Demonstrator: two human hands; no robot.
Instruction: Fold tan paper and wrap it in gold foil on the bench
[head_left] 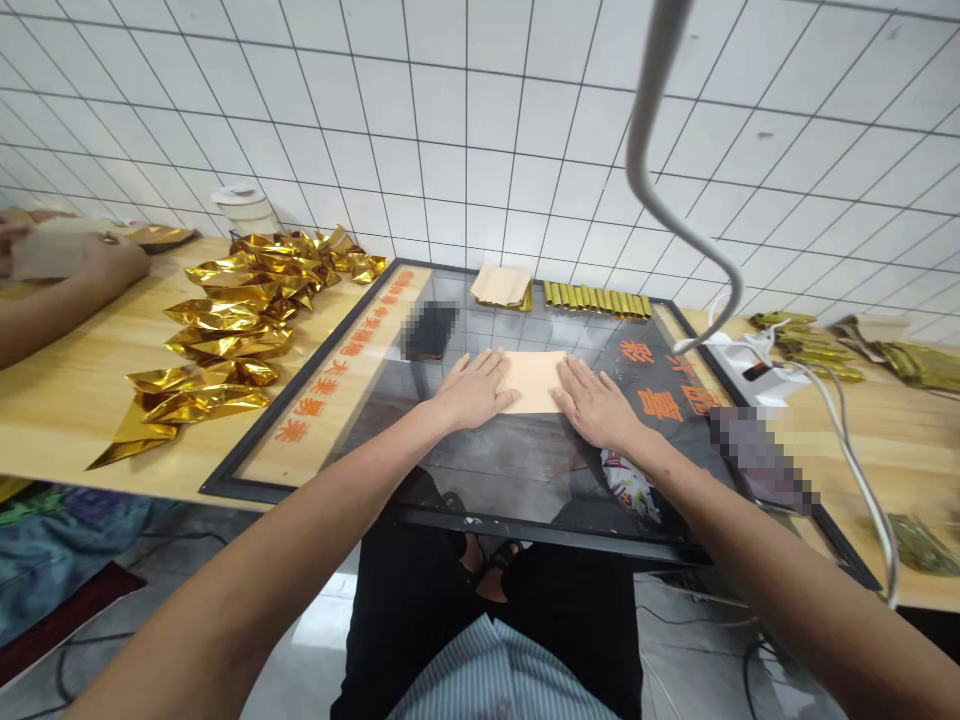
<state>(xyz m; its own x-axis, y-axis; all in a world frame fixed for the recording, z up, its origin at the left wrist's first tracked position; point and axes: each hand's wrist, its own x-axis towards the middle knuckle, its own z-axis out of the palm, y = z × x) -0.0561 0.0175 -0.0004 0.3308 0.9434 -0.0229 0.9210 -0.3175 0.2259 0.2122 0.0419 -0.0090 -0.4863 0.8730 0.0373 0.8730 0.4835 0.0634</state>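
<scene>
A tan sheet of paper (534,380) lies flat on the glass of a black-framed panel (525,470). My left hand (474,388) rests on the sheet's left edge with its fingers stretched out flat. My right hand (596,403) lies on the sheet's right edge, fingers also flat and spread. Neither hand grips anything. Behind the sheet, at the panel's far edge, sit a small stack of tan sheets (501,286) and a row of rolled gold sticks (598,299).
A heap of gold foil bags (240,315) covers the wooden table (67,400) on the left. Another person's hands (75,262) hold a tan sheet at far left. A white cable (847,440) and power strip lie right, with more gold pieces (814,350).
</scene>
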